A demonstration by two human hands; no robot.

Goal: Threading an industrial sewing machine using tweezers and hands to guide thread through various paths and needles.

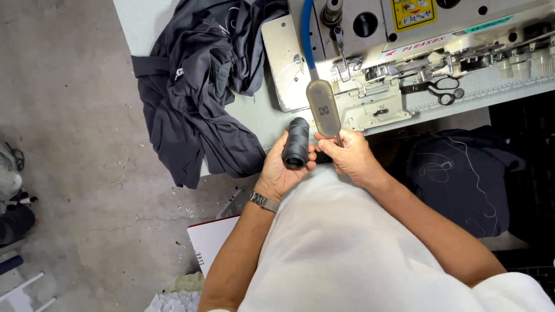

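The left hand (277,170) wraps a black thread cone (296,143), hollow end toward the person, just off the table's near edge. At its three o'clock, the right hand (347,153) pinches something thin, perhaps thread; at twelve stands the sewing machine (404,52), with dark garments (196,98) at ten.

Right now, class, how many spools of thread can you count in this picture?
1. A black spool of thread is held in the left hand, in front of the sewing machine. Others may be hidden behind the machine or under the dark cloth.
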